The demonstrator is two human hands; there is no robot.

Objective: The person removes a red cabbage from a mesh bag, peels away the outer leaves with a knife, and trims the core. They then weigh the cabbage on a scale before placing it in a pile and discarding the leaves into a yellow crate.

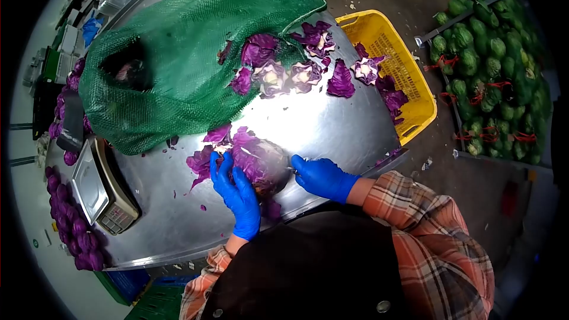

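Observation:
A red cabbage head (261, 163) lies on the metal table near its front edge, its upper right side blurred by glare. My left hand (236, 195), in a blue glove, lies against its left side with fingers spread. Loose purple leaves (200, 163) and a pale cut stem piece (223, 148) are by those fingertips. To the right of the cabbage, my gloved right hand (326, 179) is closed. A thin, light sliver shows between it and the cabbage; what the hand holds is too hidden to name.
A green mesh sack (195, 41) covers the table's back left. Cut cabbage bases (305, 76) and leaves lie beside it. A yellow crate (418, 98) stands right, a weighing scale (109, 192) left. Cabbages (71, 222) line the left edge; green produce (495, 50) is piled far right.

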